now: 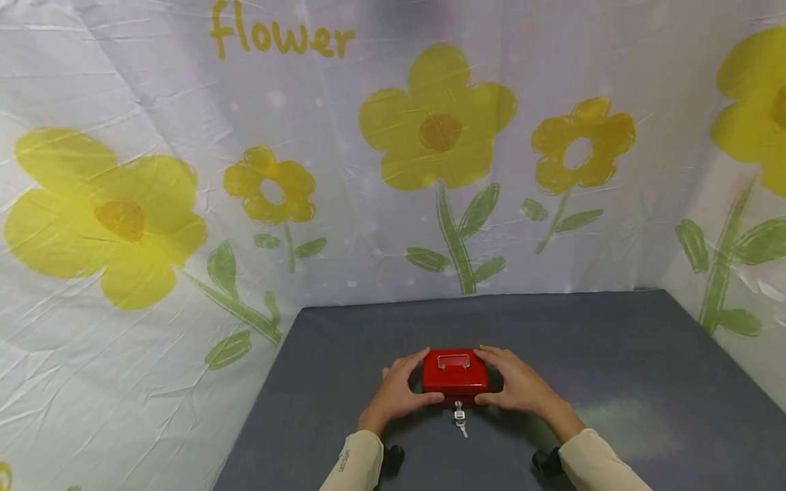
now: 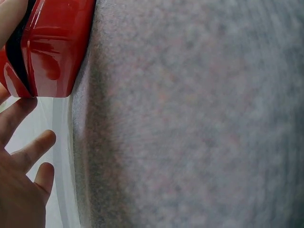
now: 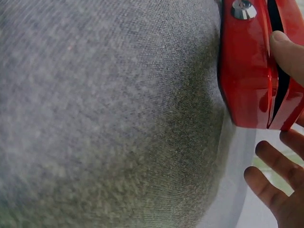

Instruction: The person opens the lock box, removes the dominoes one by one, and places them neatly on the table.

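Observation:
A red metal cash box point(image 1: 455, 389) sits on the grey table between both hands, a wire handle point(image 1: 453, 356) lying on its lid. Keys point(image 1: 460, 421) hang from the lock at its front. My left hand point(image 1: 396, 392) grips the left side, thumb at the front and a fingertip at the back corner. On the opposite side my right hand point(image 1: 522, 383) holds the box the same way. The right wrist view shows the right thumb point(image 3: 285, 51) at the lid's front edge, and the silver lock point(image 3: 243, 9). A dark gap separates lid and base in both wrist views.
The dark grey table point(image 1: 344, 354) stretches out around the box. A white cloth backdrop point(image 1: 344, 232) printed with yellow flowers rises behind it and at both sides. Black wrist devices point(image 1: 393, 460) sit under the beige sleeves point(image 1: 356, 460).

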Motion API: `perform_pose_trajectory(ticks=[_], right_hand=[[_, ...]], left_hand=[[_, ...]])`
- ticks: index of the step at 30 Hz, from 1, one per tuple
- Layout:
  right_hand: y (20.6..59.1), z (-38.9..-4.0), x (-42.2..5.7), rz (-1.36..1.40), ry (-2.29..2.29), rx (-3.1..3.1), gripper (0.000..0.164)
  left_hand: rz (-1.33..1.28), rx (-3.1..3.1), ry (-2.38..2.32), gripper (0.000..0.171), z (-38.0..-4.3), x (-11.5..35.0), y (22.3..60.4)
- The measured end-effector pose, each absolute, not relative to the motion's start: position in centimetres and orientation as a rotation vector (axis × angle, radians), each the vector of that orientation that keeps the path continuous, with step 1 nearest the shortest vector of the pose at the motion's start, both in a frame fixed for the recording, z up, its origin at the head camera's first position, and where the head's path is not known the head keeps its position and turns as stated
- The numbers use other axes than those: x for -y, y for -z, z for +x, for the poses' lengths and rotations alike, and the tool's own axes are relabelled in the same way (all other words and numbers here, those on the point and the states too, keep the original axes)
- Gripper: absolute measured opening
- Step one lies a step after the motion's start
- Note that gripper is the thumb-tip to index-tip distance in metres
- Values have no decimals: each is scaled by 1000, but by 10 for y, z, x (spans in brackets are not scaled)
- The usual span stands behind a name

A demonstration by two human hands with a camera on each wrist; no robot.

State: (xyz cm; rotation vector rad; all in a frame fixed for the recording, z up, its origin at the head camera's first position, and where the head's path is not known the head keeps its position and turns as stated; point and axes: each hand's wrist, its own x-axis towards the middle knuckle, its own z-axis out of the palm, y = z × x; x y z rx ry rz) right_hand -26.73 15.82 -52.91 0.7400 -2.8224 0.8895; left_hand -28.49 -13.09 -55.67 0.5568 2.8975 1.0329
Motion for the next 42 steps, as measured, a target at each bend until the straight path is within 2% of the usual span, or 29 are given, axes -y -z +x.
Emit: perform_pose_trajectory(ticks=[15, 42], right_hand=[[525, -269, -159, 734, -782, 2823, 81], [516, -270, -163, 634, -909, 2861, 78]], left_hand=[[673, -2953, -991, 94, -287, 131, 553], [757, -3017, -1034, 69, -288, 132, 546]])
